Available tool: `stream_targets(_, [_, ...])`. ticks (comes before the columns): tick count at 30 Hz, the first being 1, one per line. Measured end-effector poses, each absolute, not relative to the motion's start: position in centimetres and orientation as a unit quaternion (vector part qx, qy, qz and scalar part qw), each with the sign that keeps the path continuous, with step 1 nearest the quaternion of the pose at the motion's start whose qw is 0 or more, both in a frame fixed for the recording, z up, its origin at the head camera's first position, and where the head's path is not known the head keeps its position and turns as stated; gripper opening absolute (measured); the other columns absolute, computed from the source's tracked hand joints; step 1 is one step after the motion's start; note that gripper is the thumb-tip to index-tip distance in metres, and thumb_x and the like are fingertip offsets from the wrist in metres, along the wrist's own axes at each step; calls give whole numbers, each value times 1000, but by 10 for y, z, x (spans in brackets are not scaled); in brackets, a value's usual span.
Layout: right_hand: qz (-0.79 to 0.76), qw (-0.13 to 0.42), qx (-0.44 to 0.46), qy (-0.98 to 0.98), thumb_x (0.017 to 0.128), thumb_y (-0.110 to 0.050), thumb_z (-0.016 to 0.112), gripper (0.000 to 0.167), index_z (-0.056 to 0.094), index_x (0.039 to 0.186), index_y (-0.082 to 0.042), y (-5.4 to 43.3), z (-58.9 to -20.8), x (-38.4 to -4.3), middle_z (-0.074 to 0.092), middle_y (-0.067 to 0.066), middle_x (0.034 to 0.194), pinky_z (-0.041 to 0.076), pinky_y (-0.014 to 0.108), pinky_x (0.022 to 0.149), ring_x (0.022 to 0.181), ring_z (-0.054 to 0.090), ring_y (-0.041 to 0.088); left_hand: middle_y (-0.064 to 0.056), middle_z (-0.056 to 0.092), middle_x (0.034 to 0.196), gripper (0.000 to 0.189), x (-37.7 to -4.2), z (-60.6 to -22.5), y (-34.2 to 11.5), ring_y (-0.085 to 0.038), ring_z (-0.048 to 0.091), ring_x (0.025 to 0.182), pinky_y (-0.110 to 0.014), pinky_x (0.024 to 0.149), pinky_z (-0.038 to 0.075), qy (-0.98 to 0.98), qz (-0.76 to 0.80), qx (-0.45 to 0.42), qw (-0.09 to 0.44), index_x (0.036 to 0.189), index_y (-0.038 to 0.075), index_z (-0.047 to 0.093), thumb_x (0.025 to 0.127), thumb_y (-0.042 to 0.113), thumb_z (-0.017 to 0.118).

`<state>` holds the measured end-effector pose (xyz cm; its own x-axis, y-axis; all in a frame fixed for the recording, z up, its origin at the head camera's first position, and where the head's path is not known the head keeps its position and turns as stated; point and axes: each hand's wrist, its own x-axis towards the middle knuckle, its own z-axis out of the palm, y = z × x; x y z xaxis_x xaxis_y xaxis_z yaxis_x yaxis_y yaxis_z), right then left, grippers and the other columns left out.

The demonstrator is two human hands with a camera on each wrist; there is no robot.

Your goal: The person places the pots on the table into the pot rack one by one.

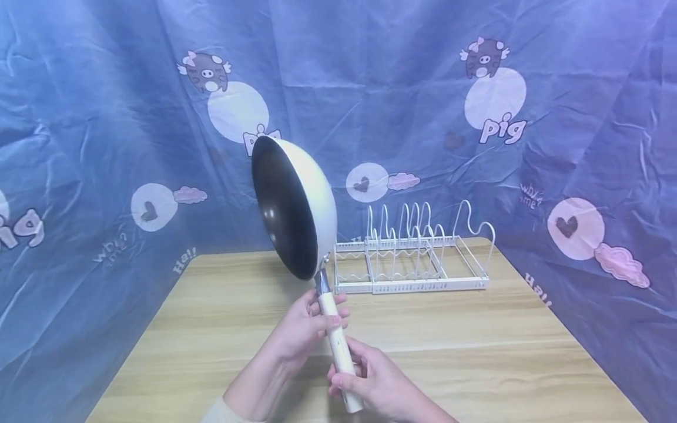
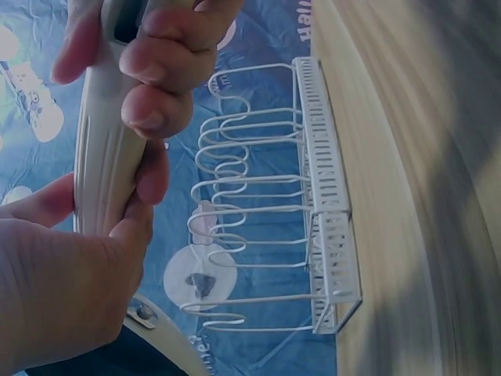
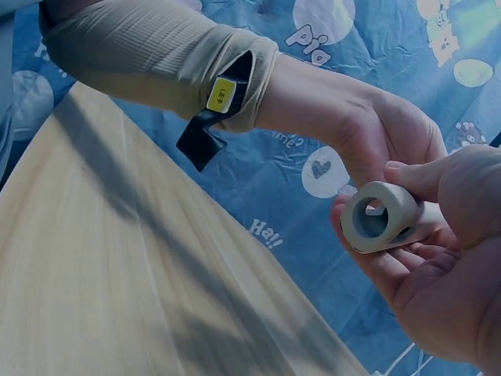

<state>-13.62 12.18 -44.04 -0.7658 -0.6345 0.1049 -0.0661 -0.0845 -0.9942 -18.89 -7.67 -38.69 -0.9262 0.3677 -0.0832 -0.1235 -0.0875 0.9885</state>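
Observation:
A wok point(image 1: 324, 205) with a black inside and a white outside is held up over the table, its bowl tilted on edge and facing left. My left hand point(image 1: 307, 326) grips the pale handle point(image 1: 338, 346) near its metal neck. Lower down, my right hand point(image 1: 372, 376) holds the same handle close to its end, thumb on top. The right wrist view shows the hollow handle end point(image 3: 381, 217) between the fingers of my right hand point(image 3: 462, 235). In the left wrist view, both hands are round the handle point(image 2: 109, 149), and only part of the wok's bowl shows at the bottom.
Behind the hands, a white wire rack point(image 1: 431, 286) with several upright curved dividers stands at the back right of the wooden table point(image 1: 449, 352). A blue printed curtain point(image 1: 328, 70) hangs behind and along both sides of the table.

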Motion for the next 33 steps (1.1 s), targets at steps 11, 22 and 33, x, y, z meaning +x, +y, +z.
stream_targets(11, [-718, 222, -207, 627, 102, -10, 72, 77, 29, 165, 3, 125, -439, -136, 67, 10, 123, 71, 38, 87, 99, 79, 16, -23, 52, 164, 78, -196, -386, -68, -42, 59, 147, -52, 126, 49, 622, 749, 128, 189, 163, 2, 32, 94, -2, 67])
stream_targets(22, [-691, 160, -183, 680, 100, -11, 76, 80, 33, 167, -3, 127, -436, -134, 69, 17, 124, 71, 44, 84, 96, 80, 16, -24, 50, 165, 74, -202, -380, -60, -38, 61, 145, -45, 122, 54, 612, 746, 169, 202, 161, 8, 35, 95, -6, 65])
stream_targets(33, [-689, 106, -159, 699, 99, -13, 78, 81, 34, 167, -6, 123, -435, -127, 64, 25, 128, 71, 34, 78, 98, 80, 17, -27, 48, 165, 76, -215, -378, -56, -38, 61, 145, -47, 120, 56, 591, 732, 251, 229, 163, 6, 31, 96, -7, 64])
